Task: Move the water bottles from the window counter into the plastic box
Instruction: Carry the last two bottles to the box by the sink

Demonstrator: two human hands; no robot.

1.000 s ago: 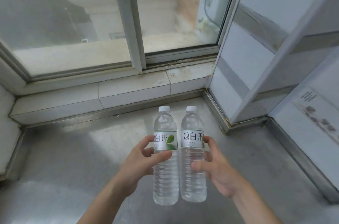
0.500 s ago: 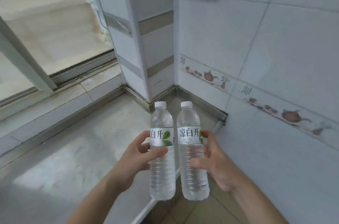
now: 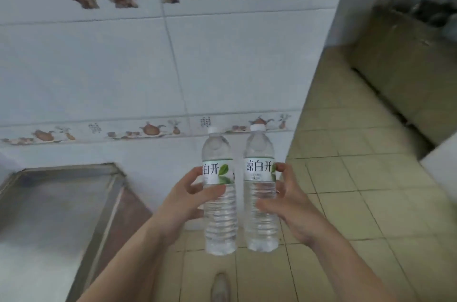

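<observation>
My left hand (image 3: pixel 184 199) grips a clear water bottle (image 3: pixel 218 215) with a white cap and a green-leaf label. My right hand (image 3: pixel 286 205) grips a second water bottle (image 3: pixel 261 202) of the same kind. Both bottles are upright, side by side and close together, held in the air over the tiled floor (image 3: pixel 346 202). The steel window counter (image 3: pixel 49 215) lies at the lower left. No plastic box is in view.
A white tiled wall (image 3: pixel 123 66) with a teapot-pattern border fills the left and middle. Beige cabinets or boxes (image 3: pixel 395 66) stand along the right, blurred. A white edge (image 3: pixel 442 165) juts in at far right. My shoe tip (image 3: pixel 220 287) shows at the bottom.
The view has swung right, away from the window and counter corner, toward the wall and floor. Both hands keep the same grip on the two bottles, which now hang over the floor.
</observation>
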